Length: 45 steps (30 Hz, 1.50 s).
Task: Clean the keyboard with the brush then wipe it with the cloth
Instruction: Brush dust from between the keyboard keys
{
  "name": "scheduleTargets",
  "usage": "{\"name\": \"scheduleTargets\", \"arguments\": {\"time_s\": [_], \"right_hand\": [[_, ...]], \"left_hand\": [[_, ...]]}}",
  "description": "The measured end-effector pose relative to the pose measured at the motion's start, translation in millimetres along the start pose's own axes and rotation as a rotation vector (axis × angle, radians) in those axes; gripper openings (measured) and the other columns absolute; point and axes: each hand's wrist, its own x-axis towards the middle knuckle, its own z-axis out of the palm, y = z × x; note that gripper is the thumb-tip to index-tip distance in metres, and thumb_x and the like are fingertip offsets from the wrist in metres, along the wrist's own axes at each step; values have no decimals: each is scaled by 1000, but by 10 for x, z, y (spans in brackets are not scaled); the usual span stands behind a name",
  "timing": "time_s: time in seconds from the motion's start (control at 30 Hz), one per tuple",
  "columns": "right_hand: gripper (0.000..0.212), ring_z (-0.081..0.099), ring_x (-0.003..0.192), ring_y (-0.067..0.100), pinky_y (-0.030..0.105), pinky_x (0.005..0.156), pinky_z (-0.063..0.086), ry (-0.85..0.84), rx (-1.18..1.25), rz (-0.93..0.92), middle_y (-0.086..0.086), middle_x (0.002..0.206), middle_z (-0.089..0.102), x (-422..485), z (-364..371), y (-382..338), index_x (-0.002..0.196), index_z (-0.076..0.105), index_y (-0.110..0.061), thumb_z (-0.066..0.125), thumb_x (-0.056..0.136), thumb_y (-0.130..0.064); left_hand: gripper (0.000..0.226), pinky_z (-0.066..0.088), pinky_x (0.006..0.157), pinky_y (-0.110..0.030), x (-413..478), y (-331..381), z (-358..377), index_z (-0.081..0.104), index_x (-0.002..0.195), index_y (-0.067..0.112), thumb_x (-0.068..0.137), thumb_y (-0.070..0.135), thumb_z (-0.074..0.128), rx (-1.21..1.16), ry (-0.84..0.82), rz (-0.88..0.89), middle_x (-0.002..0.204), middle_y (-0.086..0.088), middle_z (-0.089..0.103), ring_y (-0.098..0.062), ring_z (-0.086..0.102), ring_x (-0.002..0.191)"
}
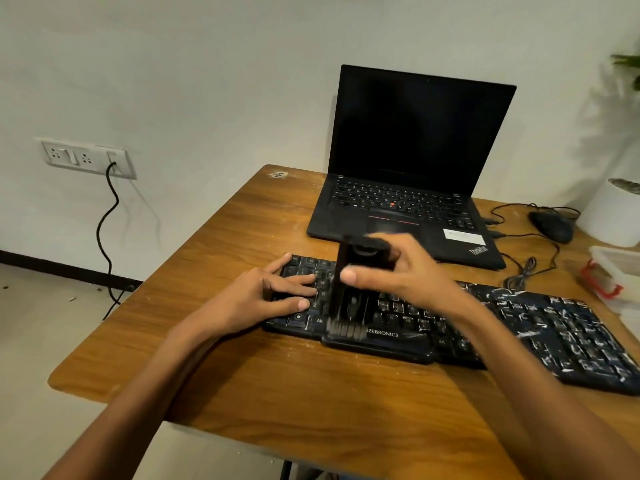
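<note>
— Where's the brush?
— My right grip [398,271] clenches the upright black brush [346,306], bristles at the front edge of the white-flecked black keyboard [554,327] on the brown wooden table [277,375].
— Other side?
— My left grip [263,296] lies released, flat on the left keys.

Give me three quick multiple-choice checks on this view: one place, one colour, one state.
1. Where are the brush bristles?
A) at the keyboard's front edge
B) at its far right end
C) on the left hand
2. The specks on the keyboard's right half are:
A) red
B) white
C) green
3. The left hand is:
A) curled in a fist
B) lifted in the air
C) flat on the keys

1 A: the bristles meet the edge beside the printed brand name.
2 B: pale flecks cover those keys.
3 C: straight fingers lie on the left-end keys.
</note>
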Motion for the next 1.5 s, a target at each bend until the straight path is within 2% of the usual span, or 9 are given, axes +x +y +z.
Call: {"name": "scheduleTargets", "arguments": {"time_s": [0.13, 0.3, 0.43, 0.63, 0.8, 1.03, 1.2, 1.33, 1.5], "right_hand": [[16, 63, 74, 0, 14, 64, 47, 151, -59, -38, -19, 76, 67, 25, 66, 18, 83, 61, -32, 72, 72, -35], [21, 64, 76, 8, 25, 64, 51, -6, -89, -31, -5, 82, 68, 42, 173, -22, 90, 63, -28, 74, 73, -33], [20, 63, 80, 9, 28, 70, 52, 108, -115, -57, -6, 85, 67, 53, 99, 4, 91, 63, -28, 72, 74, -34], [23, 61, 78, 0, 16, 67, 48, 175, -150, -27, -16, 79, 65, -14, -20, 24, 88, 61, -31, 71, 69, -40], [24, 63, 75, 6, 18, 65, 49, 57, -15, -29, -12, 82, 67, -244, 5, 40, 88, 64, -28, 71, 68, -38], [23, 64, 76, 3, 13, 64, 48, 28, -97, 76, -14, 83, 69, -465, -389, -64, 87, 64, -30, 77, 68, -36], [22, 65, 81, 7, 27, 70, 54, -25, -112, 71, -11, 88, 70, -378, -123, 6, 87, 63, -35, 75, 68, -39], [35, 64, 81, 5, 26, 76, 51, -33, -152, 200, -10, 89, 70, -553, -562, 9, 89, 65, -32, 74, 62, -51], [26, 65, 77, 4, 15, 66, 50, -60, -75, 120, -16, 84, 70, -558, -325, 37, 88, 63, -24, 76, 67, -34]], "left_hand": [[32, 9, 115, -39, 6, 5, 11, 63, 104, 44, 72, 46, 60, 22, 2, -14, 119, 35, 51, 14, 7, 133], [30, 13, 116, -44, -5, -19, -1, 65, 99, 47, 70, 49, 60, 9, -4, 5, 110, 43, 50, 15, 8, 133], [31, 13, 116, -43, -10, -18, 15, 65, 102, 48, 71, 48, 62, 2, 4, 1, 116, 37, 52, 13, 9, 134], [32, 13, 116, -43, -32, 31, 5, 64, 104, 45, 72, 48, 60, 49, 10, -7, 122, 33, 51, 15, 6, 133], [37, 15, 114, -47, -18, 139, 105, 58, 106, 50, 70, 59, 56, 192, 23, 51, 121, 39, 43, 15, 1, 134], [40, 16, 113, -52, 8, 104, 115, 56, 103, 61, 64, 72, 55, 183, -27, 62, 116, 48, 41, 16, -2, 133], [33, 13, 114, -46, 11, 136, 92, 52, 98, 67, 65, 70, 54, 225, -62, 50, 108, 57, 34, 21, -5, 130], [44, 14, 114, -49, 10, 145, 100, 52, 102, 65, 59, 72, 54, 191, -48, 35, 112, 52, 38, 20, -2, 130], [46, 14, 114, -52, 6, 166, 99, 49, 104, 66, 59, 73, 53, 212, -75, 37, 113, 53, 37, 21, -4, 129]]}}
